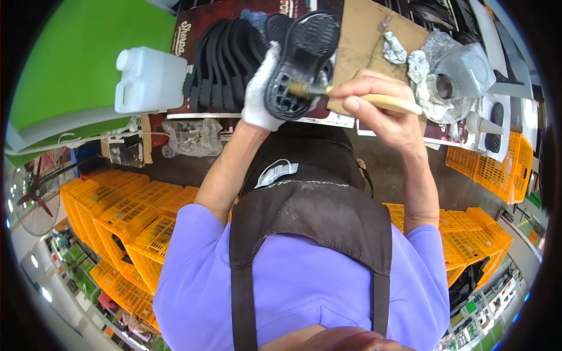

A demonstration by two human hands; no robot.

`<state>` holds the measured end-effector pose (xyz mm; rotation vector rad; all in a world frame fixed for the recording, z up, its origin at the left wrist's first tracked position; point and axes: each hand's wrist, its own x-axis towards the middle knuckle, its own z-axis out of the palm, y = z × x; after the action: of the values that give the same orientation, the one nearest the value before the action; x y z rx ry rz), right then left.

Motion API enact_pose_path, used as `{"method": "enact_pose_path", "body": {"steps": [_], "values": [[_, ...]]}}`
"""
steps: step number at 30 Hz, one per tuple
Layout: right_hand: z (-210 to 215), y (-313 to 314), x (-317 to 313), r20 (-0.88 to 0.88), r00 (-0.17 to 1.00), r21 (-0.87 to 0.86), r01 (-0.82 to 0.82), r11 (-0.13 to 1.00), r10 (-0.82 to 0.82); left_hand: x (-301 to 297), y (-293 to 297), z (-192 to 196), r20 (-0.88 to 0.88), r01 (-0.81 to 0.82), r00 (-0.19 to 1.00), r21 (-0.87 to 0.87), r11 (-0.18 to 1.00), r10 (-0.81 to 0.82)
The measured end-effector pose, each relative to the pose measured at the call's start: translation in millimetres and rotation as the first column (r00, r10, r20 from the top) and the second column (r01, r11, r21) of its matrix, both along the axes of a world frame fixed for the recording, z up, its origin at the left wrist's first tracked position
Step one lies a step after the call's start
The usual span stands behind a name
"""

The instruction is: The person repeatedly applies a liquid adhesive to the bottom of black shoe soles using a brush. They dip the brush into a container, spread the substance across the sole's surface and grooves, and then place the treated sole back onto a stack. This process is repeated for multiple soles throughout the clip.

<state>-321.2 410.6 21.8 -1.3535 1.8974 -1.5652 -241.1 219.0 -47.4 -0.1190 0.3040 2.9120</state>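
A black shoe sole [301, 61] is held up over the near edge of the table, its recessed heel toward the person, apparently so the compartments lie open to the brush [319, 90]. The left hand [263, 96], in a white glove, is closed around the sole's side; the glove probably keeps the skin clean. The right hand [395, 124], bare, grips the brush's pale handle between thumb and fingers, bristles at the heel cavities.

To the left, more black soles [225, 64] stand on edge in a tight row, likely to save room and stay within reach. Beyond them sits a white jug [149, 79]. On the right, a clear container [475, 70] lies tipped in crumpled wrap, its round mouth toward the person, perhaps for easy dipping.

Dark red printed sheets and brown cardboard [356, 38] cover the table [205, 116], seemingly as protection. Orange crates [137, 213] flank the person, and a fan [36, 194] stands far left.
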Motion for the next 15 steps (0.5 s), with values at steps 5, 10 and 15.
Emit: {"method": "enact_pose_path", "body": {"steps": [5, 10, 15], "values": [[-19.5, 8.7, -23.3, -0.089, 0.87, 0.12, 0.492, 0.862, -0.484, 3.3, 0.7, -3.0, 0.147, -0.112, 0.979, -0.176, 0.978, 0.139], [-78.7, 33.7, -97.4, -0.68, 0.632, 0.296, 0.701, 0.648, -0.373, 1.4, -11.6, -5.6, -0.069, 0.096, 0.993, 0.036, 0.995, -0.094], [-103.5, 48.2, -125.4, -0.604, 0.713, 0.394, 0.655, 0.645, -0.355, 2.7, -14.0, 19.8, 0.184, 0.253, 0.949, 0.047, 0.966, -0.257]]}}
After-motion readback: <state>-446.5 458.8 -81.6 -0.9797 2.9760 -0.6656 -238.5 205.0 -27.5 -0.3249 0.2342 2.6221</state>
